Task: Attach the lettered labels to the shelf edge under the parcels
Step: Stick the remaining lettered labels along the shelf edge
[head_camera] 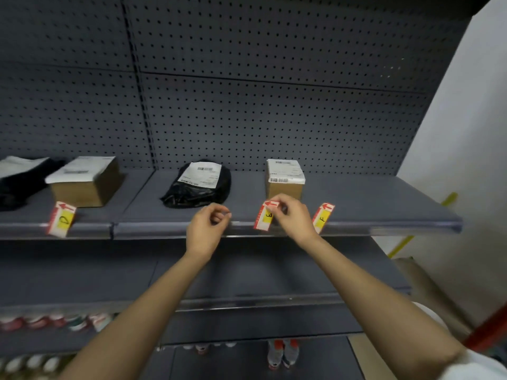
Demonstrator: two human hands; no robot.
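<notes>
Three red-and-yellow lettered labels stand along the grey shelf edge [153, 229]: label D [61, 219] at the left, label E [265, 217] in the middle, label F [322, 217] to the right. My right hand [295, 218] pinches label E at its top, in front of a small cardboard box [285, 179]. My left hand [208, 226] hovers at the edge below a black parcel bag [198, 185], thumb and fingers curled close together; nothing shows between them. A larger cardboard box [85, 181] sits behind label D.
A black bag with a white sheet [19, 178] lies at the far left of the shelf. Pegboard backs the shelf. Lower shelves carry cans [49, 322] and bottles [282, 352]. A white wall and a yellow-handled pole [422, 223] stand to the right.
</notes>
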